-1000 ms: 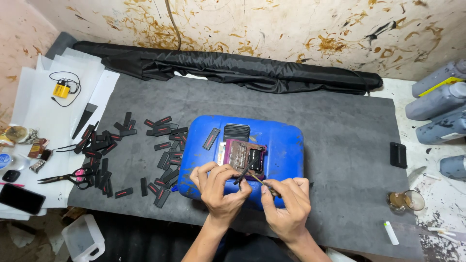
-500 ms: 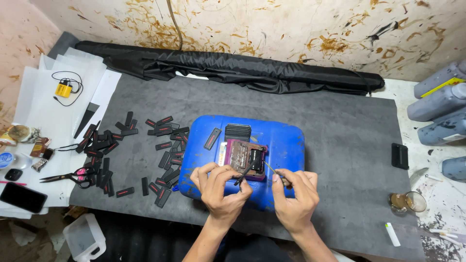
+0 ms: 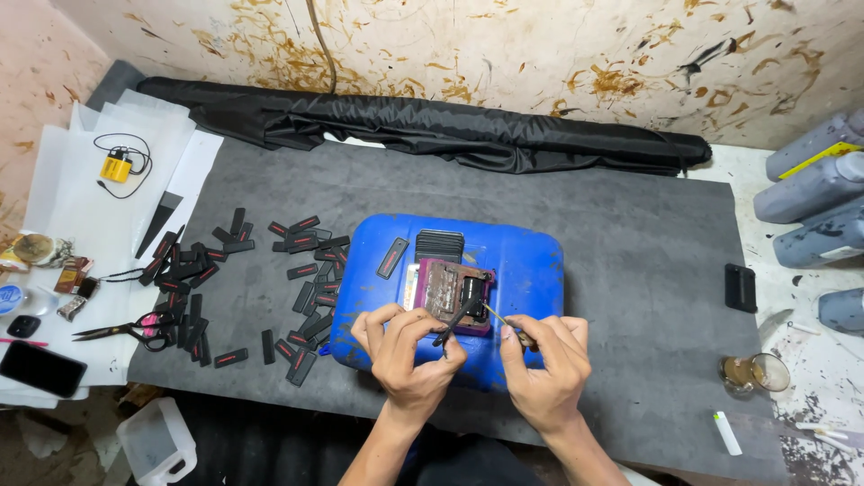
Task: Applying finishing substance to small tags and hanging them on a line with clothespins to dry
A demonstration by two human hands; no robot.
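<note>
Blue can [image 3: 531, 270] laid flat on grey mat [image 3: 630, 234], serving as raised bench at centre near edge. On top, purple mould [image 3: 447, 288] with black stack [image 3: 439, 243] just beyond, both within easy reach. Left hand [image 3: 405, 346] closed, fingers pinching black strip [image 3: 457, 319], held tilted with far end at mould. Right hand [image 3: 544, 364] closed on thin tool [image 3: 500, 317], tip angled toward strip and mould, apparently for fine work at that spot. Loose strips [image 3: 297, 270] scattered left of can on mat, one strip [image 3: 393, 257] on can itself. Scissors [image 3: 126, 328] and phone [image 3: 40, 367] at far left, clear of working zone. Rolled black cloth [image 3: 450, 135] along far edge; grey bottles [image 3: 814, 180] at right, well apart
</note>
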